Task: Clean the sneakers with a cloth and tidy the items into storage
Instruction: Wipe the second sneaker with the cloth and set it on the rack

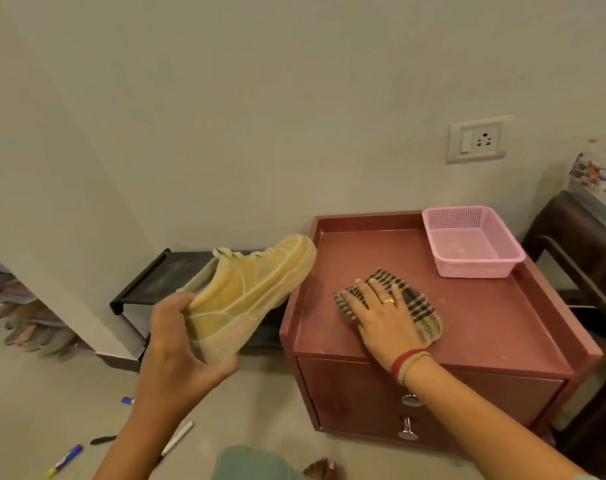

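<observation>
My left hand (pixel 180 341) grips a yellow sneaker (pixel 249 289) by its heel and holds it in the air, toe pointing up and right, just left of the red cabinet (pixel 485 317). On the cabinet top lies a checked cloth (pixel 416 303), and my right hand (pixel 381 317) rests flat on it with fingers spread. No second sneaker is in view.
A pink plastic basket (pixel 471 240) stands at the cabinet's back right corner. A low black shoe rack (pixel 163 282) stands against the wall behind the sneaker. Markers and pens (pixel 64 460) lie on the floor at lower left. A dark table (pixel 578 244) stands at right.
</observation>
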Demonstrator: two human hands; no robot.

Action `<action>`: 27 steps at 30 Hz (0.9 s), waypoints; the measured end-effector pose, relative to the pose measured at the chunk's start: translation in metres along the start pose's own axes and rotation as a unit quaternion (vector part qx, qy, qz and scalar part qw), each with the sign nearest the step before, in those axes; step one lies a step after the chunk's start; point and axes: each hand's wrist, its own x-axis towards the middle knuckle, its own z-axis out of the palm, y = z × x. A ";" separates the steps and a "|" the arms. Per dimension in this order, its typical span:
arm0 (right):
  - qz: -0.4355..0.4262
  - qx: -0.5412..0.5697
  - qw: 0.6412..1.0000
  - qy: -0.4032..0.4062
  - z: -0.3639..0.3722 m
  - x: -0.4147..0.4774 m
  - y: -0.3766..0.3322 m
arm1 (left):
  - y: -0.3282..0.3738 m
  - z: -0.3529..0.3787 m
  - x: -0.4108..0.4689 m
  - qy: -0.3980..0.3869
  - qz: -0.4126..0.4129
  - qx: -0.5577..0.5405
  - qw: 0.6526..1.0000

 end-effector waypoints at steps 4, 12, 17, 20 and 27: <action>-0.032 0.031 0.985 -0.167 0.039 -0.002 -0.022 | -0.018 0.009 0.011 0.043 -0.041 0.028 0.998; -0.046 0.046 0.987 -0.149 0.042 0.004 -0.019 | -0.109 0.084 0.037 0.035 -0.145 0.056 0.987; -0.017 0.072 0.987 -0.144 0.044 0.015 -0.016 | -0.158 0.145 0.072 0.007 -0.149 0.053 0.987; -0.011 0.065 0.990 -0.122 0.049 0.020 -0.013 | -0.179 0.175 0.089 -0.035 -0.153 0.091 0.983; 0.029 0.049 0.979 -0.196 0.053 0.017 -0.016 | -0.207 0.213 0.082 -0.078 -0.134 0.076 0.985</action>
